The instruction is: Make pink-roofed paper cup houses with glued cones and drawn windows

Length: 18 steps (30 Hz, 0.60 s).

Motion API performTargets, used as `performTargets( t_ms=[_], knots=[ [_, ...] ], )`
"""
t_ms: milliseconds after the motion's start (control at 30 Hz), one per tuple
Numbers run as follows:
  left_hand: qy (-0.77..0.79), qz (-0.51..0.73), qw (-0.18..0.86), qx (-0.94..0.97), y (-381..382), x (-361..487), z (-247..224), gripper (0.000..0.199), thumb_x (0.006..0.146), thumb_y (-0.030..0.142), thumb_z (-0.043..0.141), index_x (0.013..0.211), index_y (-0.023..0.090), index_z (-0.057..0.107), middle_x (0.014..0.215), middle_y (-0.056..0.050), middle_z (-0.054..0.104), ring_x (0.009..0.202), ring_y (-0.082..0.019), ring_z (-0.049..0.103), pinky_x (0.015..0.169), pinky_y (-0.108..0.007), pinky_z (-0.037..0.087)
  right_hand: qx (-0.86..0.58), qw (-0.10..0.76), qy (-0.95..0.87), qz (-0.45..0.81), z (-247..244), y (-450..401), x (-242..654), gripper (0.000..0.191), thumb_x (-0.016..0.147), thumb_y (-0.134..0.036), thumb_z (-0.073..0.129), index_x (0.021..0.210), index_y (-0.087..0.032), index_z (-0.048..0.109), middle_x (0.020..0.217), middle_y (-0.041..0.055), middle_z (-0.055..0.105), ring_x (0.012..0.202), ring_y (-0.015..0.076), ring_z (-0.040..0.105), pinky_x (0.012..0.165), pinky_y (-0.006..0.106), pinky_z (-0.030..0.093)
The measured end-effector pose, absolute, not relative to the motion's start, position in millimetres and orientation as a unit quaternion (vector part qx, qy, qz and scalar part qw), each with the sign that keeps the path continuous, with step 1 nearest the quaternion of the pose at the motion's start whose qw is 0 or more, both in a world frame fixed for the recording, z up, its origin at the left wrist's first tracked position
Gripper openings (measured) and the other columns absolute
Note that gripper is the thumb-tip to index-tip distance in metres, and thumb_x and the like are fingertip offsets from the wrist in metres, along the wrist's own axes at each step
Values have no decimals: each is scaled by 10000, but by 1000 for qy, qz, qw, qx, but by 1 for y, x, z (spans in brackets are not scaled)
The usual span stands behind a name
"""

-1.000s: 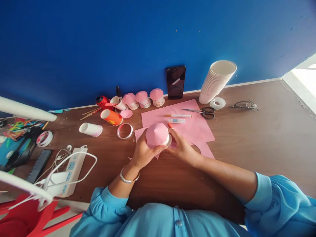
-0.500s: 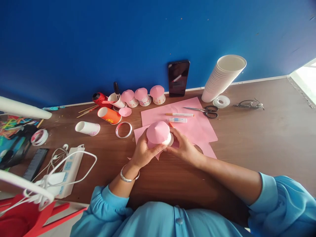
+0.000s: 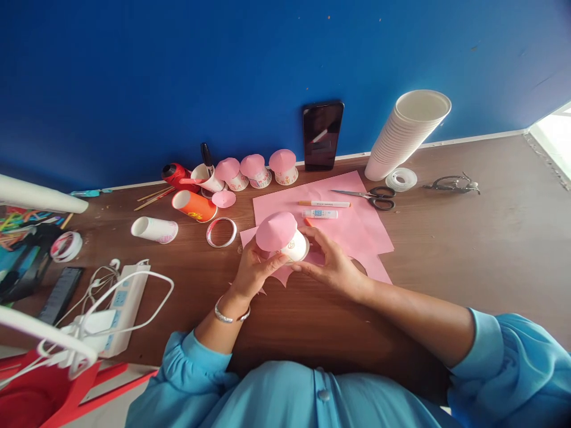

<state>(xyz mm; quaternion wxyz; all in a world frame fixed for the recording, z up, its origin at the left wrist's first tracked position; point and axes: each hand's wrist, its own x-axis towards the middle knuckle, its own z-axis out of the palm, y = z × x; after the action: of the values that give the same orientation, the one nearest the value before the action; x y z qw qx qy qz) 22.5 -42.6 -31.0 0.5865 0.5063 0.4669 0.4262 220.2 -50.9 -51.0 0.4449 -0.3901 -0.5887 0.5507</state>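
Between my two hands, over the pink paper [image 3: 357, 229], is a small white paper cup [image 3: 298, 246] topped by a pink paper cone [image 3: 276, 232]. The cup is tilted, its cone toward the left, and a brown drawing shows on its side. My left hand [image 3: 256, 267] grips it from the left, thumb across the front below the cone. From the right, my right hand [image 3: 332, 264] holds the cup's rim end between thumb and fingers. Beyond my hands a marker [image 3: 325, 204] and a glue stick [image 3: 320, 214] lie on the paper, with scissors [image 3: 379, 197] to their right.
Three pink-capped cups [image 3: 284, 167] stand along the wall beside a leaning phone [image 3: 323, 135]. A tall stack of white cups [image 3: 405, 137] and eyeglasses [image 3: 455, 184] are at right. Leftward are an orange cup [image 3: 194, 205], tape roll [image 3: 222, 232] and power strip [image 3: 127, 309].
The capped cup has tipped further left in my hands, so more of its side and the drawing now show. My left hand has shifted slightly left.
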Motion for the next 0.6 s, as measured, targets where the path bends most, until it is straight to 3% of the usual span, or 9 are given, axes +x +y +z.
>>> performTargets(
  t_ms=[233, 433, 600],
  knots=[
    [460, 433, 570, 525, -43, 23, -36, 539, 783, 543, 846, 1205, 234, 717, 1167, -101, 771, 1145, -329, 720, 1018, -527, 609, -387, 438, -545, 601, -46, -51, 222, 645, 834, -504, 835, 1345, -217, 567, 1326, 123, 673, 1213, 286, 665, 1031, 464, 587],
    [388, 466, 600, 523, -42, 18, -46, 549, 895, 551, 728, 1337, 228, 681, 1258, -113, 750, 1225, -332, 688, 1093, -490, 539, -326, 420, -444, 721, -38, -47, 227, 531, 878, -408, 809, 1324, -205, 605, 1266, 98, 677, 1056, 229, 669, 833, 342, 596],
    [382, 468, 595, 531, -42, 16, -50, 522, 927, 534, 696, 1348, 226, 682, 1321, -108, 727, 1266, -327, 659, 1101, -453, 524, -321, 417, -426, 736, -38, -46, 227, 538, 872, -380, 815, 1340, -220, 602, 1251, 81, 680, 1000, 207, 660, 797, 324, 586]
  ],
)
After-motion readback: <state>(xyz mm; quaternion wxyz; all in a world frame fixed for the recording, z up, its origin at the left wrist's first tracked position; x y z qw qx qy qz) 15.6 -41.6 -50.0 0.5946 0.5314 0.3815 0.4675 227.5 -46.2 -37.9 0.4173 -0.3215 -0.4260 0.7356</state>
